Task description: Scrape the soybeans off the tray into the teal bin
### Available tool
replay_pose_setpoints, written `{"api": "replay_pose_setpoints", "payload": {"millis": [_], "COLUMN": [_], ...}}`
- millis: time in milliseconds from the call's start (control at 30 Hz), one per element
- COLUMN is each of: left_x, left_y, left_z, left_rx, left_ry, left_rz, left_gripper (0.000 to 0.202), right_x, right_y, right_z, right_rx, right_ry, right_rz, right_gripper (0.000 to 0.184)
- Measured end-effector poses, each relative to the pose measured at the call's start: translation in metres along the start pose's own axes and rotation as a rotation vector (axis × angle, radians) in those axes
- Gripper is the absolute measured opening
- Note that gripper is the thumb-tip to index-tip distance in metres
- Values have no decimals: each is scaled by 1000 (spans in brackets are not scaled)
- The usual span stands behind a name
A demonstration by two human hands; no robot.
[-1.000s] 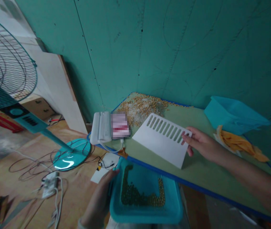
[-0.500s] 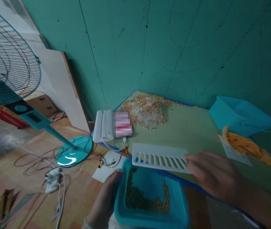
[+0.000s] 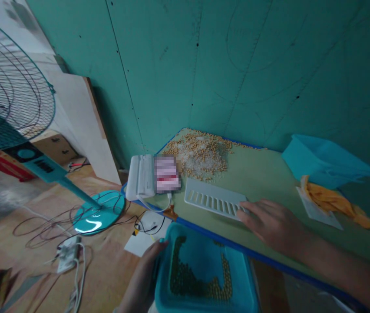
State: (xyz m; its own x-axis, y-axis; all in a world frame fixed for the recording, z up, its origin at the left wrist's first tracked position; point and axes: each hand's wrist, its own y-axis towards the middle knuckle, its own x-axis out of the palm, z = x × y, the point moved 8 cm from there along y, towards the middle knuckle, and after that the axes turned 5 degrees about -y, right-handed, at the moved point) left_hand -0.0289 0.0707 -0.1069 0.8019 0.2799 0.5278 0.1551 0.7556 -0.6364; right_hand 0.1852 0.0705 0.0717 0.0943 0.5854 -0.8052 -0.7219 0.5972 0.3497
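My left hand [image 3: 149,265] grips the left rim of a blue plastic tub [image 3: 250,278], its thumb over the edge and its other fingers hidden. Inside, soybean-like beans [image 3: 201,282] lie along the bottom and sides. The tub sits just below the table's front edge. In my right hand [image 3: 269,221] is a white slotted plastic plate [image 3: 211,187], pinched at its right end and held low over the tabletop. Beyond the plate, a pile of tan beans mixed with clear or white bits [image 3: 201,152] lies against the wall side of the table.
A white device [image 3: 141,176] with a cable stands at the table's left corner, beside a blurred-out item [image 3: 166,174]. At the right are a blue bin [image 3: 325,156] and an orange cloth [image 3: 335,198]. A standing fan [image 3: 41,165] and loose cords occupy the floor at left.
My right hand has moved the slotted plate forward, from above the tub's far rim to over the table near the pile. My left hand keeps its hold on the tub.
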Motion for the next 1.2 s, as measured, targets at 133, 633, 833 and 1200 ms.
{"api": "replay_pose_setpoints", "payload": {"millis": [133,633,833,1200], "left_x": [2,0,-21,-33], "left_y": [-2,3,27,56], "left_z": [2,2,37,7], "left_rx": [-2,-4,303,153], "left_ry": [-5,93,313,215], "left_rz": [8,126,239,201], "left_gripper": [24,19,17,15], "right_x": [7,36,57,69], "right_y": [6,14,22,29], "right_z": [8,36,56,70], "right_rx": [21,17,61,93], "right_ry": [-36,-112,-65,-31], "right_rz": [-22,-204,-250,-308], "right_gripper": [14,9,9,14]}}
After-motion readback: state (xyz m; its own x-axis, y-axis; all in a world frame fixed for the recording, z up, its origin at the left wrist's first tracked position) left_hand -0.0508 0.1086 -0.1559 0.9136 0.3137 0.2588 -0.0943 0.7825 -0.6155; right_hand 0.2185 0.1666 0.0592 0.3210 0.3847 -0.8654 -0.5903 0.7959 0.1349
